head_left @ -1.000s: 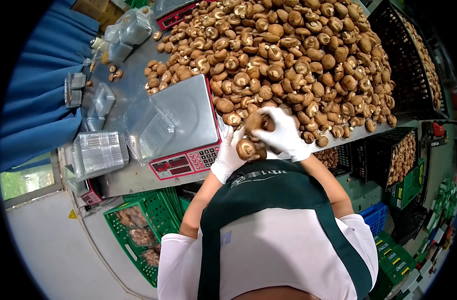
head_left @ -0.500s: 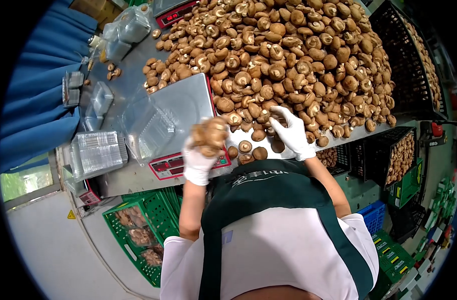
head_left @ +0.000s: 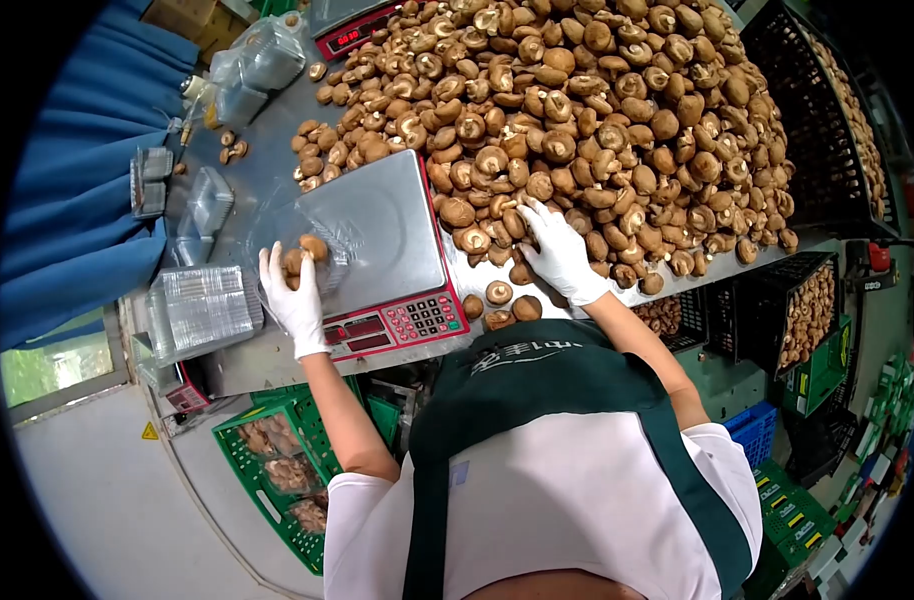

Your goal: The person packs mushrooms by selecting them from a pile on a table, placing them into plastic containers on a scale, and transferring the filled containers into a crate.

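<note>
My left hand (head_left: 295,305), in a white glove, has its fingers around a few brown shiitake mushrooms (head_left: 307,250). They are at a clear plastic tray (head_left: 335,238) lying on the left part of the scale's metal platform (head_left: 387,210). My right hand (head_left: 562,262), gloved too, is at the near edge of a large shiitake pile (head_left: 597,120). Its thumb and fingers close about a mushroom (head_left: 514,223) there; the fingertips are partly hidden. Several loose mushrooms (head_left: 498,292) lie on the table close to my apron.
Stacked clear trays (head_left: 202,305) stand left of the scale, with more plastic packs (head_left: 262,60) farther back. A second scale (head_left: 352,35) sits at the far side. Black crates (head_left: 812,130) of mushrooms are at the right, and a green crate (head_left: 267,480) holds packed trays below.
My left hand has moved left with its mushrooms, from over the scale's front to the clear tray. My right hand has shifted slightly left and in against the pile.
</note>
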